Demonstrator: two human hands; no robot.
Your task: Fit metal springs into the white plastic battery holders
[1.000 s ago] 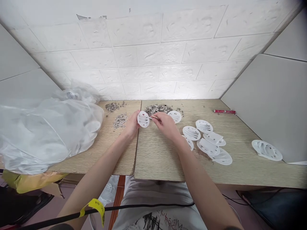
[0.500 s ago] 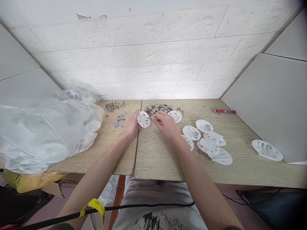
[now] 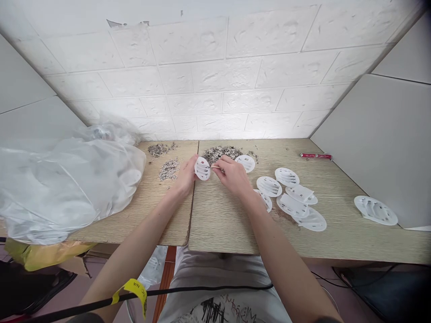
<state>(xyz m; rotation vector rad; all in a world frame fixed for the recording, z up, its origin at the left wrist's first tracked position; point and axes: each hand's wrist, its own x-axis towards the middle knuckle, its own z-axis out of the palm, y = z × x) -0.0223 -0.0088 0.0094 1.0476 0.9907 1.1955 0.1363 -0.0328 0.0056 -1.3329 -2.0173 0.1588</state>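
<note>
A round white slotted disc (image 3: 202,168) is held at its left edge by my left hand (image 3: 187,176), tilted toward the camera. My right hand (image 3: 232,174) pinches a thin metal tool (image 3: 215,167), its tip at the disc's right side. Behind my hands lies a pile of small metal parts (image 3: 222,154). Another white disc (image 3: 245,163) rests just beyond my right hand. Two smaller heaps of metal bits, one pale (image 3: 169,169) and one darker (image 3: 158,150), lie left of my left hand.
Several white discs (image 3: 292,205) lie overlapping right of my right forearm, and one more (image 3: 375,210) leans near the right panel. A red tool (image 3: 315,156) lies at the back right. A large clear plastic bag (image 3: 70,184) covers the table's left side.
The disc in my left hand has shifted very slightly right and down. My right hand has hardly moved, its tool still at the disc.
</note>
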